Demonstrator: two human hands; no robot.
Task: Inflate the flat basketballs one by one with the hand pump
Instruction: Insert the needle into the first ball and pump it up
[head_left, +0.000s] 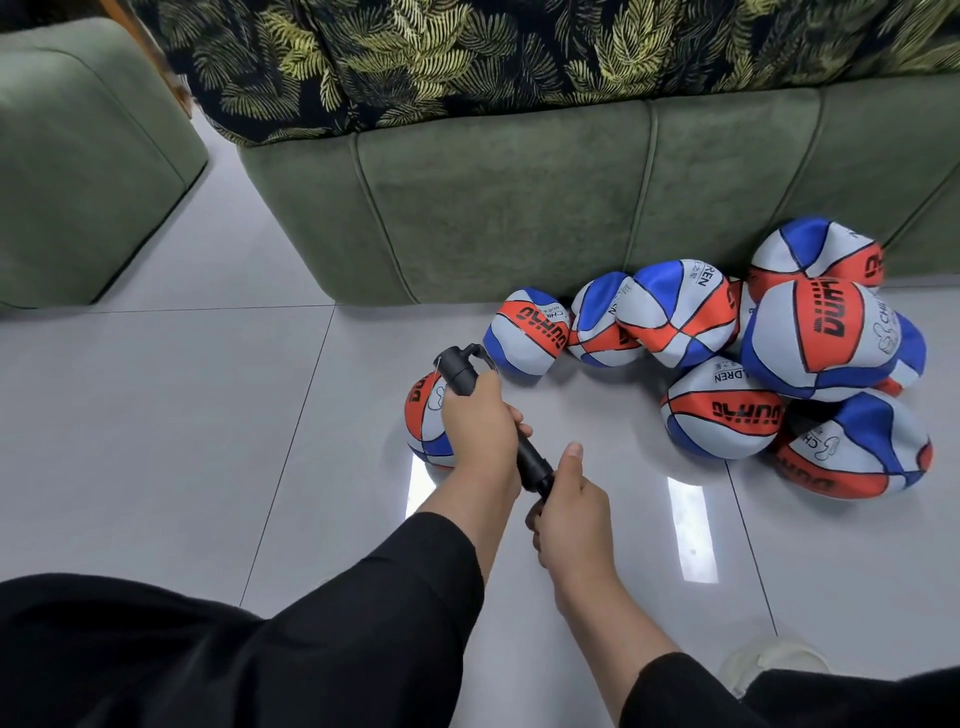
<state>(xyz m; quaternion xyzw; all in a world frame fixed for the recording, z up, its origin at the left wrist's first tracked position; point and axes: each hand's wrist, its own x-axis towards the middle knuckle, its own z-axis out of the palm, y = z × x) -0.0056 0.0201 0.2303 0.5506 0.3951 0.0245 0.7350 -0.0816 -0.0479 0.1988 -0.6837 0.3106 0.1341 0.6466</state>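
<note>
A black hand pump runs slantwise between my hands. My left hand grips the pump's barrel, and my right hand grips the handle at its near end. The pump's head with a short black hose sits over a red, white and blue basketball on the floor, mostly hidden behind my left hand. Where the hose meets the ball is hidden. Several flat, crumpled basketballs of the same colours lie heaped to the right, against the sofa.
A green sofa with a leaf-print cover stands behind the balls. A green ottoman is at the left. The floor is glossy white tile. A pale slipper shows at the lower right.
</note>
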